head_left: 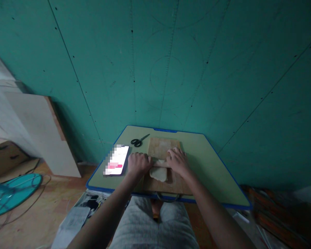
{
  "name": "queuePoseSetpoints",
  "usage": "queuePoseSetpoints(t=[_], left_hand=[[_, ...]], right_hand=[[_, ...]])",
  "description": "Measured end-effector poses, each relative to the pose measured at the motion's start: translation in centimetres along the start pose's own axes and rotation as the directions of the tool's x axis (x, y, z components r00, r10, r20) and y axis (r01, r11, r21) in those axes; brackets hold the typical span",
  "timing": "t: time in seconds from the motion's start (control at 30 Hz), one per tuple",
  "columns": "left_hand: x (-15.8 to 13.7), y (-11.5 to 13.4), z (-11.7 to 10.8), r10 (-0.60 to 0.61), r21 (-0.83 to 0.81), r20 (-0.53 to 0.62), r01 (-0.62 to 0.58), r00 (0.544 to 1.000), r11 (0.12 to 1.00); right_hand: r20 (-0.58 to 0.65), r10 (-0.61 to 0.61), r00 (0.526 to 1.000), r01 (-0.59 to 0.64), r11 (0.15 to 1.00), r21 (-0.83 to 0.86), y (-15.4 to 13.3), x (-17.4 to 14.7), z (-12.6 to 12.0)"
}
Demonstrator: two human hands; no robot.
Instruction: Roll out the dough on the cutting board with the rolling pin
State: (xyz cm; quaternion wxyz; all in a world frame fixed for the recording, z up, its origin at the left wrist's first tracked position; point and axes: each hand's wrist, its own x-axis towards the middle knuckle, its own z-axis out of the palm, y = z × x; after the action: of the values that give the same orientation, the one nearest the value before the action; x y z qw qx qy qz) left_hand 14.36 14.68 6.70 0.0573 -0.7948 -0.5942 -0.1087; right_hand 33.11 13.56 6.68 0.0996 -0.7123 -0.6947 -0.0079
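Note:
A wooden rolling pin [160,164] lies crosswise over a pale, flattened piece of dough [158,174]. My left hand [139,163] is closed around the pin's left end. At the other end, my right hand [177,160] grips the pin, its fingers bent over the top. Some of the dough shows beyond the pin, and a larger part lies on the near side. Beneath it all is a wooden cutting board [163,144] with a metal handle at its near edge. My hands hide both ends of the pin.
On the blue-edged table [209,166], black-handled scissors [138,142] lie at the back left. A lit phone [119,159] rests left of my left hand. The green wall [168,69] rises right behind the table. A pale panel [41,131] leans at the left.

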Motion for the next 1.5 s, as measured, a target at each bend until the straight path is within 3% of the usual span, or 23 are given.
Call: queuePoseSetpoints(t=[0.17, 0.7, 1.5], left_hand=[[-0.5, 0.2, -0.1, -0.036, -0.008, -0.05, 0.036, 0.998, 0.999], [-2.8, -0.2, -0.1, 0.081, -0.05, -0.206, -0.093, 0.975, 0.994], [-6.3, -1.2, -0.1, 0.251, -0.059, -0.28, -0.278, 0.927, 0.959]], right_hand=[[-0.031, -0.019, 0.999, 0.018, 1.0, -0.016, 0.1, -0.6, 0.4], [-0.15, -0.071, 0.986, 0.056, 0.994, -0.096, -0.7, -3.5, 0.0], [-0.321, -0.164, 0.933, 0.168, 0.986, -0.017, -1.0, -8.8, 1.6]])
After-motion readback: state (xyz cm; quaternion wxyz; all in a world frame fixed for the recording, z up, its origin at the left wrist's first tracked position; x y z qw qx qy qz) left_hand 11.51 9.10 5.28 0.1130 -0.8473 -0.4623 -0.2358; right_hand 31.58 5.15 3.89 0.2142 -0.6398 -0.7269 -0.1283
